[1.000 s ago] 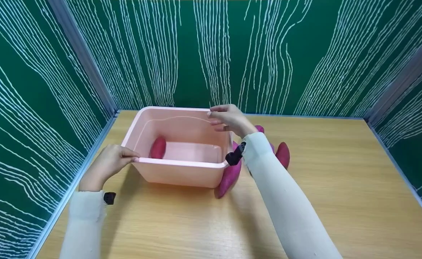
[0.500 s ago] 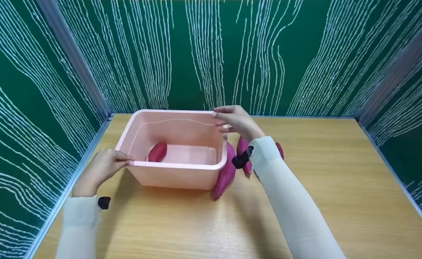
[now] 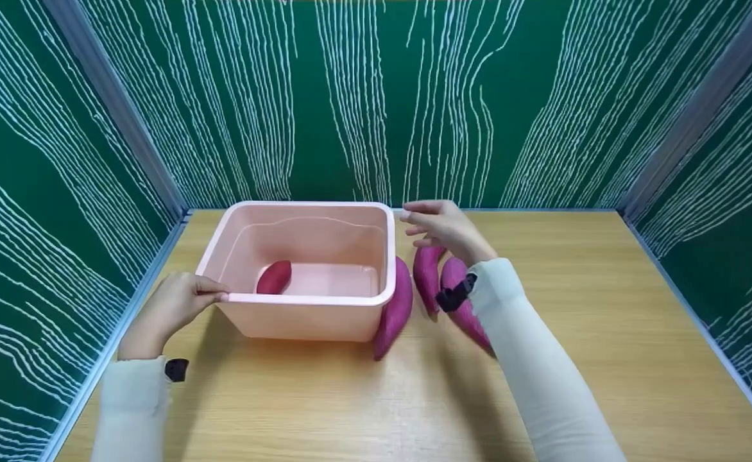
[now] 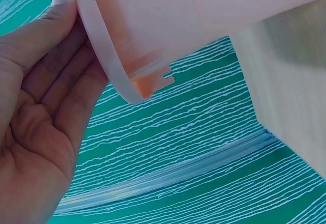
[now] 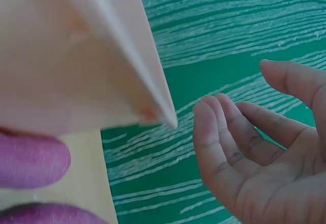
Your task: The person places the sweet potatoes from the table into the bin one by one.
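Observation:
A pink plastic bin [image 3: 312, 299] stands on the table with a reddish sweet potato [image 3: 274, 277] lying inside, toward its left. My left hand [image 3: 165, 312] pinches the rim at the near left corner; in the left wrist view the thumb is on one side of the rim [image 4: 99, 35] and the fingers on the other. Beside the far right corner of the bin, my right hand [image 3: 448, 229] is held with fingers loosely bent and nothing in them. The right wrist view shows a gap between its fingertips [image 5: 205, 117] and the bin.
Right of the bin lie a purple sweet potato [image 3: 394, 314] close against its wall, a second sweet potato [image 3: 426, 274] and a third sweet potato [image 3: 469, 324], partly under the right forearm. A green wall [image 3: 543, 115] with white lines rises behind the wooden table [image 3: 324, 410].
My right hand has left the bin's rim and moved right. The left hand keeps its grip on the rim. The whole scene has shifted left in view, and the sweet potato inside has turned slightly.

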Demonstrator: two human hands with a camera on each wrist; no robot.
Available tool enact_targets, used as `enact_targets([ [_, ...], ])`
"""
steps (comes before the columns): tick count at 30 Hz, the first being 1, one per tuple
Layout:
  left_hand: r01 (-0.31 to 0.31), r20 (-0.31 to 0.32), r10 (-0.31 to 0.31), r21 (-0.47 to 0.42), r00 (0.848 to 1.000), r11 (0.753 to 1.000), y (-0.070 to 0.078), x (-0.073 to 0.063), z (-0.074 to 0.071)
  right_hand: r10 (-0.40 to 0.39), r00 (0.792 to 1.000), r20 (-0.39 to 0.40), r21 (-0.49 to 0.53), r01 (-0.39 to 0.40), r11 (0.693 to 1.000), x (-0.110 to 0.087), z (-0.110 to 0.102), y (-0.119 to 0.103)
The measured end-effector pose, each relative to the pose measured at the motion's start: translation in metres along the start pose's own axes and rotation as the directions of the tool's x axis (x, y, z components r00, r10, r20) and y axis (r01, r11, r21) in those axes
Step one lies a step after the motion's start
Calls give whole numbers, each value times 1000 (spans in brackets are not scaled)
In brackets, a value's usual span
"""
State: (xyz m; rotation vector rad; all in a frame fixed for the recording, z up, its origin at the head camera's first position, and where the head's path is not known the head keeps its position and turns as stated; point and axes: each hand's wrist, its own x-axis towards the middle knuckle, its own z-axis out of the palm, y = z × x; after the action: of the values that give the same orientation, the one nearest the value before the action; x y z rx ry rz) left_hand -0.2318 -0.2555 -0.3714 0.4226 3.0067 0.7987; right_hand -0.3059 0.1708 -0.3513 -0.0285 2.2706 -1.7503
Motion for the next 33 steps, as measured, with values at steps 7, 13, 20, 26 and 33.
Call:
enact_targets([
  [7,31,15,-31,-14,999,999,1,1,0,28,999,-23,-25,-29,999,-5,-22,20],
  [13,32,16,-31,-18,999,999,0,-1,0,27,999,-43,-4,-27,1000,-9,-36,34],
  [20,55,35,-54,-28,998,998,0,-2,-1,62,997,-37,23,-61,998,-13,-51,54],
  [26,32,22,-31,-29,999,999,0,-2,-1,88,995,-36,30,-87,996,-16,-62,72],
  [33,16,7,-16,-11,1000,1000,-2,-3,0,124,991,-58,43,-121,992,-17,-71,91],
])
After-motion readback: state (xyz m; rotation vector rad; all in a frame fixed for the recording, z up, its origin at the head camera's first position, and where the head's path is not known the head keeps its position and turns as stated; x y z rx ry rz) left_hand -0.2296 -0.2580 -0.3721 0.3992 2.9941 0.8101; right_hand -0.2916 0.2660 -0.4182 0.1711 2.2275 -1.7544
